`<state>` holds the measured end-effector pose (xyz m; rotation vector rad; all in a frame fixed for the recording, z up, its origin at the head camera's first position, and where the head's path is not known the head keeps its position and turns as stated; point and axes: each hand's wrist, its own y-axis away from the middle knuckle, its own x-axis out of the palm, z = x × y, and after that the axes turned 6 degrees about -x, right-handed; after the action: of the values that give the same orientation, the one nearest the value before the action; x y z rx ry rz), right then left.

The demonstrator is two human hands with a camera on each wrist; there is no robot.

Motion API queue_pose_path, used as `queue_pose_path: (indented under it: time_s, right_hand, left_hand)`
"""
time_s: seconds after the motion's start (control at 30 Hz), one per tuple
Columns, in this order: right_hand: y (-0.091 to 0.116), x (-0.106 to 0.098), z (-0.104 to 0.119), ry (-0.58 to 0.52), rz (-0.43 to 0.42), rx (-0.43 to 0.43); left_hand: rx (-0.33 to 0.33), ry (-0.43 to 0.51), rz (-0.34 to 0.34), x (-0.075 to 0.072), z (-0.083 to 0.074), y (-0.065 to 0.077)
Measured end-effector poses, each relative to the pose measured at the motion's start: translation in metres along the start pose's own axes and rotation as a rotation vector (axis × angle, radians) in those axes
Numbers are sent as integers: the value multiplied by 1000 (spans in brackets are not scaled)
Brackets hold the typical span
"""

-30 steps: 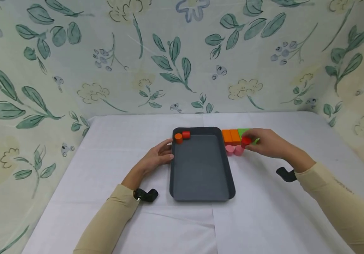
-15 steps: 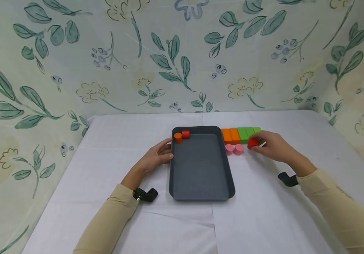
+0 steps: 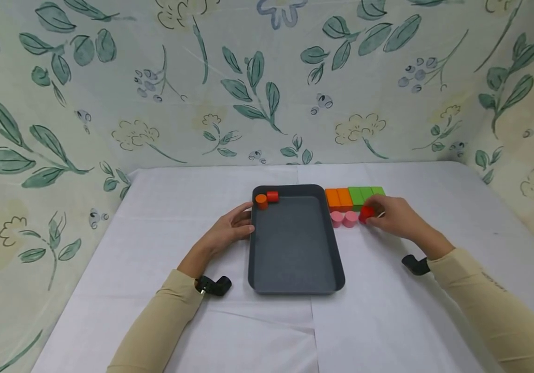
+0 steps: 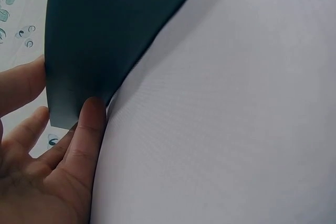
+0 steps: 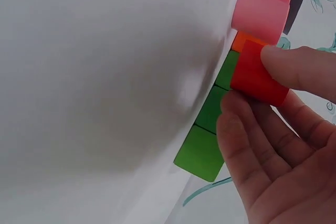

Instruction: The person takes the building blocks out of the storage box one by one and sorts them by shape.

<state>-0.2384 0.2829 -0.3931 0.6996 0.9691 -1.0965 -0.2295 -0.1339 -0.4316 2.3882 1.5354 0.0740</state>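
My right hand [image 3: 399, 217] pinches a red cylinder block [image 3: 365, 213] between thumb and fingers. The held block stands just right of two pink cylinder blocks [image 3: 343, 219] and in front of a row of green blocks [image 3: 359, 197]. The right wrist view shows the red block [image 5: 254, 74] upright, overlapping the green ones. My left hand [image 3: 228, 229] touches the left wall of a dark grey tray [image 3: 294, 248] with its fingers loosely extended; in the left wrist view the fingertips rest against the tray's wall [image 4: 100, 30]. A second red cylinder [image 3: 273, 196] and an orange cylinder [image 3: 261, 202] are in its far left corner.
Two orange blocks [image 3: 338, 199] stand between the tray's right rim and the green row. A white cloth [image 3: 164, 217] covers the table, and a floral curtain [image 3: 173, 103] hangs behind it. My right hand hides the near right part of the green row.
My right hand has carried the red cylinder away from beside the pink ones to the right, then slightly back left towards them. The left hand and tray have stayed put.
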Motion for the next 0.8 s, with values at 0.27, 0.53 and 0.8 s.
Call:
queue_pose_path:
  time_s: [0.27,0.53,0.8]
  right_hand:
    - [1,7,0,-24,52,21]
    - [1,11,-2,-22,37,34]
    - [7,-6,7,31,16,-22]
  left_hand:
    - [5,-1,2,0,0,1]
    - [12,0,4,-1,-1,1]
    - [-3,-1,1,-1,-1,1]
